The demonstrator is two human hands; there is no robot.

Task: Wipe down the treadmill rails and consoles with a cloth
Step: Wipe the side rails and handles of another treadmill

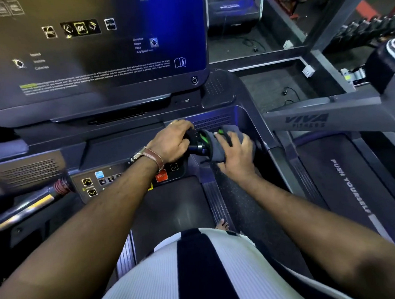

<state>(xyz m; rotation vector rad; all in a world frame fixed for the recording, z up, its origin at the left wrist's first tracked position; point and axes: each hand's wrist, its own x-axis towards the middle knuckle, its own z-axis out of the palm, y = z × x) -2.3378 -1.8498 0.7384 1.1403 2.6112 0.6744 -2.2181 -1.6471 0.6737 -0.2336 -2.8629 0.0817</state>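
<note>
Mid-wipe on the little handle under the console

Biggest thing here is the console screen [99, 52] up top, with the button panel [126, 181] and its red STOP below. The action's on the stubby black handle [199, 141] with green marks, just right of that panel. The left grip [172, 139] is curled round the handle's near end, steadying it. The right grip [234, 152] is wrapped over the grey cloth [214, 148], which is bunched round the far end. I'd call this the handle-wiping step, with rails and screen probably still to do. Next move likely needs the cloth twisted along the handle, with the left grip shifting clear so its patch gets cleaned too.
</note>
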